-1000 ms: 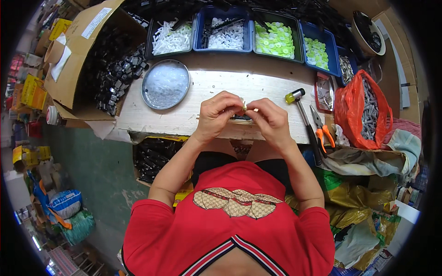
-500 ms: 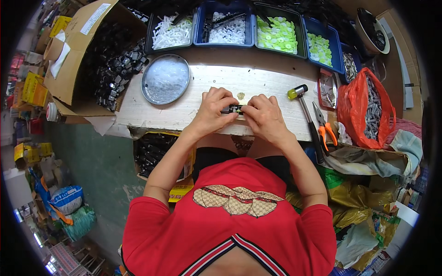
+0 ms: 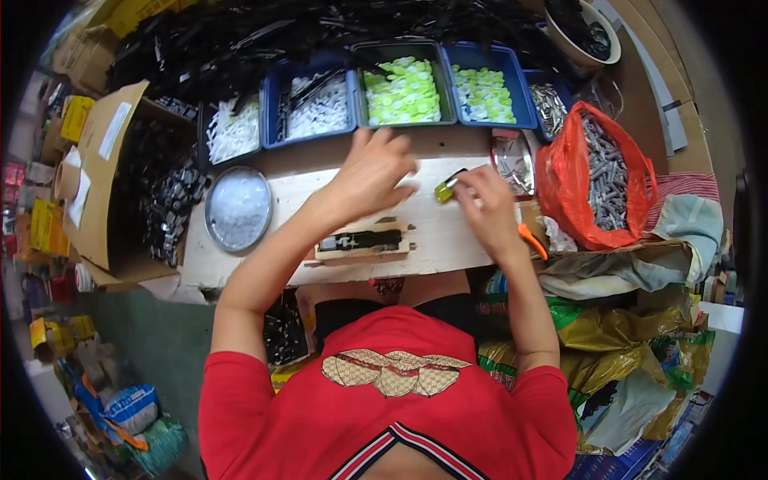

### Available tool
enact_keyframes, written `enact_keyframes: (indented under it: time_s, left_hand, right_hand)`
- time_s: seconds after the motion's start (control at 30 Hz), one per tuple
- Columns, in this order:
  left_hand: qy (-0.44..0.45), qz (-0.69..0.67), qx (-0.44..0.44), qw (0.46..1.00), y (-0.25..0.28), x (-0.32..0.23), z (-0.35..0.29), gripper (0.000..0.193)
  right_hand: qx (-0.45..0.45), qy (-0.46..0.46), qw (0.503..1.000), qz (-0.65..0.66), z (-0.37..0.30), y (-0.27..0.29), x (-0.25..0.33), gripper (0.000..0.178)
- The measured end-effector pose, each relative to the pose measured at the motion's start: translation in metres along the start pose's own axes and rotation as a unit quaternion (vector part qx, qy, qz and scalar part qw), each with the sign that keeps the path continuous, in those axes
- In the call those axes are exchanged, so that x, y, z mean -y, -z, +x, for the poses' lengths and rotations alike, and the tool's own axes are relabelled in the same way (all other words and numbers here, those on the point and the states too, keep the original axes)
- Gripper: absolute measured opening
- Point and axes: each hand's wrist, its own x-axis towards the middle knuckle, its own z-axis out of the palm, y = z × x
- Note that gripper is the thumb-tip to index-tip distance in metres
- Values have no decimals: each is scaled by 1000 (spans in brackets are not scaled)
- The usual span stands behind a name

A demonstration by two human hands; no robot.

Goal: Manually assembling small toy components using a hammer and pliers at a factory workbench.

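My left hand (image 3: 374,178) is raised over the table in front of the green bin, somewhat blurred, with its fingers apart and nothing visible in it. My right hand (image 3: 490,210) is closed at a small hammer (image 3: 450,186), whose yellow and dark head sticks out left of the fingers; its handle is hidden under the hand and forearm. Near the table's front edge, a long black part (image 3: 376,239) with a shiny metal piece at its left end lies in a wooden holder (image 3: 364,256). Neither hand touches it.
Bins of white parts (image 3: 234,132) and green-white discs (image 3: 404,92) line the back. A round metal dish (image 3: 238,210) and a carton of black parts (image 3: 100,200) stand left. At right are a red box (image 3: 514,164), a red bag of grey pieces (image 3: 596,176) and orange-handled pliers (image 3: 532,240).
Both hands have left the black part, uncovering it in its holder. My left hand has risen toward the bins; my right has moved to the hammer. The view has shifted.
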Motion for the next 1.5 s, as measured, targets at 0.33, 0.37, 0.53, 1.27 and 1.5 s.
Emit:
enact_keyframes:
  time_s: [0.33,0.37,0.53,1.27,1.5]
  left_hand:
    - [41,97,93,990,-93,22,208,13]
    - [36,97,94,990,-92,22,210,13]
    - [-1,108,102,989,-82,21,206,14]
    - [118,-862,-94,485,-44,-29,-6,13]
    - [115,-852,-181,477,-47,-31,-66,14]
  right_hand:
    - [73,-147,942,-292,16,22,-74,11]
    - [70,-151,941,-294,18,22,-76,11]
    - [134,-159,934,-290,19,24,-79,11]
    - [11,-236,818,524,15,18,26,10]
    - [81,-239,788,561,12,-23,57,14]
